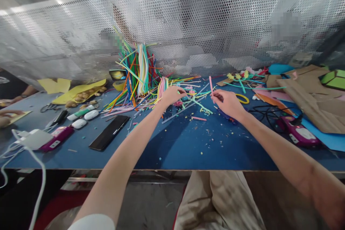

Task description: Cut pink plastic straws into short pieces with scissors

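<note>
My right hand [228, 102] pinches a pink pipe cleaner [210, 84], which stands nearly upright from the fingertips. My left hand [172, 95] reaches over the loose pile, its fingers curved and apart with nothing visible in them; some fingertips are hard to make out. Beside it lies a bundle of pink and yellow pipe cleaners [162, 87]. Between the hands are pale green twisted pipe cleaners [201, 105] and small pink and blue curled bits. A short pink piece [198, 118] lies nearer to me on the blue table [178, 147].
A tall bunch of coloured pipe cleaners [142, 70] leans near the perforated metal screen [194, 18]. A black phone [110, 133], white cases and a purple power strip [57, 138] lie left. Cardboard [307, 97], cables and another strip [299, 133] lie right. Another person's hand [10, 113] is far left.
</note>
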The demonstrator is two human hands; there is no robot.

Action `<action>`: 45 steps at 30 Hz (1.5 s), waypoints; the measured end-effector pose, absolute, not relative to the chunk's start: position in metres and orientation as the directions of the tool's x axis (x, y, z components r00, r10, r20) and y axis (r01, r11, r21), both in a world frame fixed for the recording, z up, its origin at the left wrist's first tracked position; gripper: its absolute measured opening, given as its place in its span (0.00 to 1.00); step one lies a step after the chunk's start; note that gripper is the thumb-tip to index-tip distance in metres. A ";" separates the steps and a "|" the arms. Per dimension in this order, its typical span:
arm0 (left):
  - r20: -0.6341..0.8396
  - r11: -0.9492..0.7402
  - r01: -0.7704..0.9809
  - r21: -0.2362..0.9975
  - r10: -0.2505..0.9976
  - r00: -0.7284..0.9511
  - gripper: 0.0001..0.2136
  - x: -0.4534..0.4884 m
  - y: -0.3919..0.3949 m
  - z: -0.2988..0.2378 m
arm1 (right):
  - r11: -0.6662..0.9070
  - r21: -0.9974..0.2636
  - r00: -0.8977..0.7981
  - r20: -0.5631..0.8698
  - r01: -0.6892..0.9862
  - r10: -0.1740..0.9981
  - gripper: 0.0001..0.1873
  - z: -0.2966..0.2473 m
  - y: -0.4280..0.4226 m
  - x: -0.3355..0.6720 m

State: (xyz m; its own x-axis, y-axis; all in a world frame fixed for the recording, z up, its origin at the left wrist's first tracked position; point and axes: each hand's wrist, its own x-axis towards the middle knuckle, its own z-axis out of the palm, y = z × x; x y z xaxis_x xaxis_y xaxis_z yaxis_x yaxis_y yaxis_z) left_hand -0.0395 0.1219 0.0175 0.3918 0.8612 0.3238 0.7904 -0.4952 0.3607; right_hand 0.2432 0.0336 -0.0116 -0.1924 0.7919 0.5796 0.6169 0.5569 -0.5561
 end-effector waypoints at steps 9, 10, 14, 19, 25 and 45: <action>0.228 -0.503 0.829 0.246 0.861 0.454 0.11 -0.046 0.130 0.016 | 0.551 -0.572 -0.187 0.572 0.608 0.799 0.07 -0.012 0.035 0.244; 0.228 -0.506 0.830 0.235 0.859 0.459 0.11 -0.048 0.131 0.015 | 0.550 -0.573 -0.186 0.571 0.608 0.800 0.07 -0.012 0.035 0.244; 0.251 -0.541 0.819 0.193 0.834 0.492 0.10 -0.052 0.135 0.011 | 0.542 -0.575 -0.179 0.566 0.613 0.804 0.08 -0.011 0.034 0.243; 0.320 -0.597 0.794 0.116 0.779 0.539 0.11 -0.054 0.136 0.010 | 0.533 -0.579 -0.168 0.565 0.617 0.808 0.08 -0.010 0.033 0.244; 0.318 -0.632 0.772 0.075 0.749 0.582 0.13 -0.050 0.132 0.008 | 0.536 -0.582 -0.164 0.569 0.612 0.806 0.08 -0.010 0.035 0.245; 0.367 -0.665 0.744 0.065 0.709 0.602 0.13 -0.055 0.134 0.013 | 0.546 -0.568 -0.162 0.587 0.616 0.793 0.08 -0.010 0.034 0.244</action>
State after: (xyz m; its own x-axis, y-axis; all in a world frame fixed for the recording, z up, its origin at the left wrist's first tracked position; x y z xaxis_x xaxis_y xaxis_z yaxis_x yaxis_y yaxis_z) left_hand -0.0552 0.1341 0.0127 0.6019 0.7092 0.3672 0.7441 -0.6649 0.0645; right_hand 0.2444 0.0335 -0.0103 -0.1620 0.7933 0.5868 0.6157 0.5460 -0.5682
